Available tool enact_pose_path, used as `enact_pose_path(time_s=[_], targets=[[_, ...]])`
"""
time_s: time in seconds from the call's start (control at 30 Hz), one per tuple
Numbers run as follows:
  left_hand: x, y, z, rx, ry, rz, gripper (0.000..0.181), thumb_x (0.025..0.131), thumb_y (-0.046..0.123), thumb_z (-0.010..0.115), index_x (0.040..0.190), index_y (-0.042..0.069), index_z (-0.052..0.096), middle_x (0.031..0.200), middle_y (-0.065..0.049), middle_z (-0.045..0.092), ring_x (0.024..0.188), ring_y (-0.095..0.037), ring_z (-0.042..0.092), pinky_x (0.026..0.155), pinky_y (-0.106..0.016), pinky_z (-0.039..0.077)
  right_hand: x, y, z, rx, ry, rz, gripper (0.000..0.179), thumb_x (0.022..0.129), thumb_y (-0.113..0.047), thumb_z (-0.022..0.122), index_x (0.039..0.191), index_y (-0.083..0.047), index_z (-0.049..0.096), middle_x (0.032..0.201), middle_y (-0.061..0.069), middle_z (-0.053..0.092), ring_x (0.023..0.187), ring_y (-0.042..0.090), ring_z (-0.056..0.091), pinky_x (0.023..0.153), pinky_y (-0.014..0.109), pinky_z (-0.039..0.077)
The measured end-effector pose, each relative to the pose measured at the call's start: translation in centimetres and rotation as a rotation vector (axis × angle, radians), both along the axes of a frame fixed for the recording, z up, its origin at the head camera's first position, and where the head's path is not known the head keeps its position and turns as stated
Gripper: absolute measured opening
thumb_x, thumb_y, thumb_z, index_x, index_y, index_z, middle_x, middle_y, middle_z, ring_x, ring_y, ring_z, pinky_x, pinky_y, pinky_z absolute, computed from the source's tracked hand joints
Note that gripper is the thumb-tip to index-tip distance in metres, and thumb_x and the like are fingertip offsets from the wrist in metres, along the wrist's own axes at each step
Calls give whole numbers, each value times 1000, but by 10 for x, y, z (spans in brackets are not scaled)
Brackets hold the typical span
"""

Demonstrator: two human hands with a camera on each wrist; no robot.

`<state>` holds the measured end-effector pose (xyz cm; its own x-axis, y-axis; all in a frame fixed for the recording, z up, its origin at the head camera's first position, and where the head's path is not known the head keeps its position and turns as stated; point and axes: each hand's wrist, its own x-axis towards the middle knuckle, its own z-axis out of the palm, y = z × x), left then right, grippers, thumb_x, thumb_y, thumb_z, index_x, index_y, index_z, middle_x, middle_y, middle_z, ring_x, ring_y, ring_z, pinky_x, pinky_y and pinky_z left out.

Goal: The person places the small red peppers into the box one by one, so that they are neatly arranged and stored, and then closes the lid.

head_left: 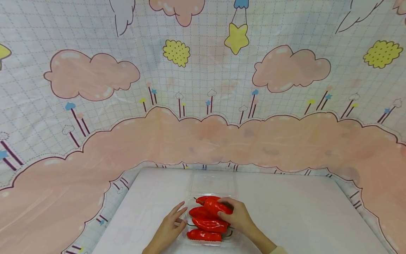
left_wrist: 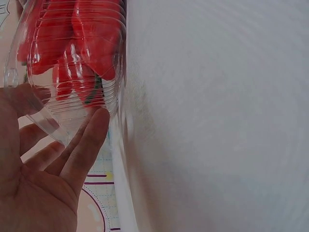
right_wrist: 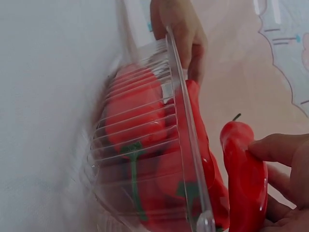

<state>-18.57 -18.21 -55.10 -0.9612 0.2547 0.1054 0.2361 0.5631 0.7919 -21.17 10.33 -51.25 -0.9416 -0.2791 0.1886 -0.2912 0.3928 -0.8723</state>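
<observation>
A clear plastic clamshell box (head_left: 185,237) holds several glossy red peppers (head_left: 209,224) with green stems, piled up to its rim. My right hand (head_left: 238,216) pinches one red pepper (right_wrist: 244,174) between thumb and fingers, over the far right part of the pile. In the right wrist view this pepper is just outside the box's rim, apart from its ribbed wall. At the box's left side, my left hand (head_left: 168,228) has its fingers spread and fairly straight. Its fingertips (left_wrist: 100,121) touch the ribbed outer wall, and the thumb lies by the rim.
The box's transparent lid (head_left: 213,183) lies folded back on the far side. Under everything is a white tabletop (head_left: 295,208). A cloth printed with pink clouds (head_left: 95,76) and stars hangs behind the table and comes down around its sides.
</observation>
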Motion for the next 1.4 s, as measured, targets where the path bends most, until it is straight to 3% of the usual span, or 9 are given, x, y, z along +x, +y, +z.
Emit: enact_pose_path(time_s=[0.3, 0.5, 0.83, 1.03, 1.13, 1.27, 1.4], targets=[[0, 1, 2, -11, -15, 9, 50, 94, 18, 64, 140, 3, 52, 156, -17, 37, 87, -4, 65, 76, -20, 59, -1, -4, -4, 63, -9, 26, 30, 82, -15, 76, 111, -16, 69, 112, 6, 71, 103, 23, 63, 88, 39, 58], [1, 1, 2, -17, -8, 10, 50, 94, 18, 64, 140, 3, 53, 156, -16, 37, 87, -4, 65, 74, -16, 58, -1, -5, -5, 101, -31, 44, 31, 82, -14, 77, 112, -14, 69, 113, 7, 70, 104, 25, 63, 91, 48, 57], [1, 1, 1, 1, 7, 0, 49, 94, 17, 64, 140, 3, 53, 156, -15, 37, 87, -3, 65, 74, -13, 56, 1, -4, -5, 131, 2, 49, 32, 81, -15, 78, 112, -14, 68, 116, 9, 69, 106, 28, 63, 90, 50, 57], [1, 1, 1, 0, 13, -7, 49, 94, 16, 63, 139, 1, 53, 156, -16, 37, 87, -4, 66, 72, -13, 55, 2, 1, -6, 174, 58, 9, 31, 81, -14, 78, 111, -16, 69, 115, 4, 70, 109, 26, 64, 93, 47, 56], [1, 1, 2, -7, 15, -8, 49, 95, 17, 63, 140, 1, 52, 156, -16, 37, 88, -4, 66, 72, -13, 55, 2, 4, -6, 180, 71, -10, 31, 81, -14, 78, 111, -18, 70, 113, -1, 71, 107, 21, 64, 93, 37, 57], [1, 1, 3, -11, 13, -8, 48, 95, 17, 62, 140, 1, 52, 156, -16, 37, 88, -5, 67, 72, -12, 55, 2, 9, -7, 147, 67, -16, 30, 81, -13, 79, 110, -17, 70, 108, -3, 71, 100, 16, 65, 88, 27, 56], [1, 1, 3, -13, 10, -3, 49, 95, 17, 63, 139, 1, 52, 156, -16, 37, 88, -6, 67, 72, -12, 55, 2, 13, -8, 116, 71, -21, 30, 80, -14, 80, 109, -15, 70, 105, -2, 72, 95, 15, 65, 84, 25, 56]])
